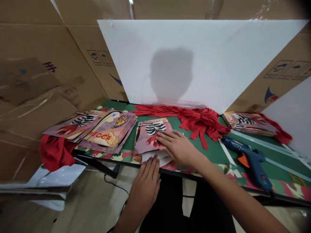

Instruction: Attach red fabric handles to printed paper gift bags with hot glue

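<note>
A printed paper piece (145,139) with a striped butterfly pattern lies at the front edge of the green table, with a white flap at its near side. My right hand (178,147) rests flat on its right part, fingers stretched out to the left. Closer to me, my left hand (147,181) has its fingertips on the white flap at the table edge, fingers extended. Neither hand is wrapped round anything. To the left sits a stack of similar printed pieces (103,129), the top one reading MECCA.
Red ribbons (200,119) lie bundled at the back, and more red ribbon (55,153) hangs off the left edge. A blue glue gun (251,158) and another printed stack (250,123) are on the right. Behind stand a white board (209,64) and cardboard (36,42).
</note>
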Available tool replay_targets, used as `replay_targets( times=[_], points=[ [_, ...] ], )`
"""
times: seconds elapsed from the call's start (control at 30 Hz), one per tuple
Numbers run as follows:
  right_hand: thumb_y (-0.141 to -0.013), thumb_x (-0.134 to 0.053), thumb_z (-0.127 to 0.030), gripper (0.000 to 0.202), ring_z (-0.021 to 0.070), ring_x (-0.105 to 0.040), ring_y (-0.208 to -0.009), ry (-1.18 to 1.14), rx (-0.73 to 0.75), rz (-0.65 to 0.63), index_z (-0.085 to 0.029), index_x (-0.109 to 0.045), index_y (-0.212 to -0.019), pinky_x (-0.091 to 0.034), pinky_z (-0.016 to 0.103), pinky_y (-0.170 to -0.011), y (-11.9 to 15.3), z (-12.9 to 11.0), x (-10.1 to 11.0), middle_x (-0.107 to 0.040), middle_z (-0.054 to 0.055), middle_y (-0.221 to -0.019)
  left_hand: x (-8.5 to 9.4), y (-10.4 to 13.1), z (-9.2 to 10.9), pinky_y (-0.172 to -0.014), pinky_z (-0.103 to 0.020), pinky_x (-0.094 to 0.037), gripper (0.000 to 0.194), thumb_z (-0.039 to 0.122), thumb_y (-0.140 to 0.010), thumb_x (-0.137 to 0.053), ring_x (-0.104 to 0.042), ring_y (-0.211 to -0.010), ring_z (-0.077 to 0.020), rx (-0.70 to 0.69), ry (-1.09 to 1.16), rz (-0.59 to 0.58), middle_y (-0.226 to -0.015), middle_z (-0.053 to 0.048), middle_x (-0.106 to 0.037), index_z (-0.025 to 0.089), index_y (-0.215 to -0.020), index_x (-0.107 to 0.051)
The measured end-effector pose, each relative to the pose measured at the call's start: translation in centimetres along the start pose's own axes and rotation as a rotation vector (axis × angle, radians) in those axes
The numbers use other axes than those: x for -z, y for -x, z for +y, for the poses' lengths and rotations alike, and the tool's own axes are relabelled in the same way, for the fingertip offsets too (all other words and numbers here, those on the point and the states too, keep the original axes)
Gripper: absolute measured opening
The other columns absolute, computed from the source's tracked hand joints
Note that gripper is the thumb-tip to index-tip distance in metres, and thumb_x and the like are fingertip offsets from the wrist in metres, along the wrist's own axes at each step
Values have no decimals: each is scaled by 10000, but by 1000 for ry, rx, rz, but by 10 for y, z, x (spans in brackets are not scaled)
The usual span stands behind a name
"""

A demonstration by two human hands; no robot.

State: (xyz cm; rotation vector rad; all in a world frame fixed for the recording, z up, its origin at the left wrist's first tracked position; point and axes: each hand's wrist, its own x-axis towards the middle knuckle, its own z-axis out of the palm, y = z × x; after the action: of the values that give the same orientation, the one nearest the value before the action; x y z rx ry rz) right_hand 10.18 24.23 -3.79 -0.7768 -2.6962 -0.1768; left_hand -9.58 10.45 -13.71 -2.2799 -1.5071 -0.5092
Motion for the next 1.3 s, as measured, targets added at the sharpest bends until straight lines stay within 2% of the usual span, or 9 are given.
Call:
replay_targets(
  times=[0.23,0.33,0.43,0.5,0.57,0.7,0.83,1.0,1.3],
  points=[
    [-1132,-606,-288,496,341,-545,-1540,13,-15,-6,-203,-585,-1620,-453,543,-1222,0,-3,-17,-581,146,-1659,4,-6,-4,-1211,-489,-460,512,215,-1048,-518,-633,-1436,-346,2,54,-15,-1583,-202,-643,39,-1521,-601],
    [-1158,-556,-332,486,353,-523,-1556,-24,-17,-18,-169,-586,-1614,-432,572,-1243,1,-5,-15,-563,160,-1672,9,-10,-8,-1187,-477,-479,469,230,-1075,-499,-672,-1381,-335,-3,44,-3,-1517,-202,-694,38,-1478,-641],
    [-1192,-464,-369,440,294,-561,-1529,-221,-21,-5,-240,-639,-1575,-444,512,-1241,-6,7,-6,-604,109,-1647,11,-10,-15,-1164,-455,-494,461,119,-1049,-448,-701,-1346,-314,-15,-8,-10,-1474,-195,-726,26,-1434,-683],
    [-1217,-340,-330,468,237,-630,-1455,-333,-145,30,-271,-687,-1526,-494,416,-1191,-18,28,-4,-675,63,-1579,11,-7,-20,-1153,-441,-499,529,21,-976,-422,-699,-1360,-301,-17,-34,-42,-1497,-191,-713,25,-1430,-694],
    [-1215,-243,-257,544,215,-681,-1373,-316,-358,46,-227,-701,-1506,-534,344,-1126,-37,55,-10,-720,66,-1516,10,-2,-24,-1142,-429,-507,607,-24,-911,-419,-687,-1386,-289,-19,-50,-90,-1535,-182,-688,39,-1450,-690],
    [-1172,-439,-204,412,256,-658,-1385,-187,-503,-32,-138,-678,-1502,-514,375,-1166,-83,104,-37,-694,155,-1524,9,8,-30,-1155,-404,-510,718,-44,-851,-423,-665,-1419,-258,-29,-91,-156,-1557,-144,-679,84,-1517,-659],
    [-1087,-722,-366,376,313,-675,-1320,-54,-556,-135,-185,-690,-1415,-563,558,-1129,-112,124,-64,-676,133,-1477,8,12,-32,-1191,-389,-491,785,-50,-809,-444,-640,-1450,-242,-12,-106,-170,-1574,-118,-669,124,-1548,-642],
    [-1065,-757,-398,398,303,-699,-1246,58,-577,-201,-158,-694,-1377,-603,528,-1067,-114,132,-73,-682,143,-1421,1,10,-31,-1177,-352,-500,685,-21,-846,-484,-659,-1426,-234,5,-97,-104,-1539,-118,-699,119,-1484,-692],
    [-1058,-768,-405,396,298,-707,-1228,64,-635,-195,-141,-706,-1347,-604,516,-1062,-105,140,-59,-694,149,-1394,-3,3,-30,-1081,-363,-559,667,-75,-848,-461,-708,-1368,-256,-30,-175,-116,-1502,-154,-718,117,-1432,-721]
  ],
)
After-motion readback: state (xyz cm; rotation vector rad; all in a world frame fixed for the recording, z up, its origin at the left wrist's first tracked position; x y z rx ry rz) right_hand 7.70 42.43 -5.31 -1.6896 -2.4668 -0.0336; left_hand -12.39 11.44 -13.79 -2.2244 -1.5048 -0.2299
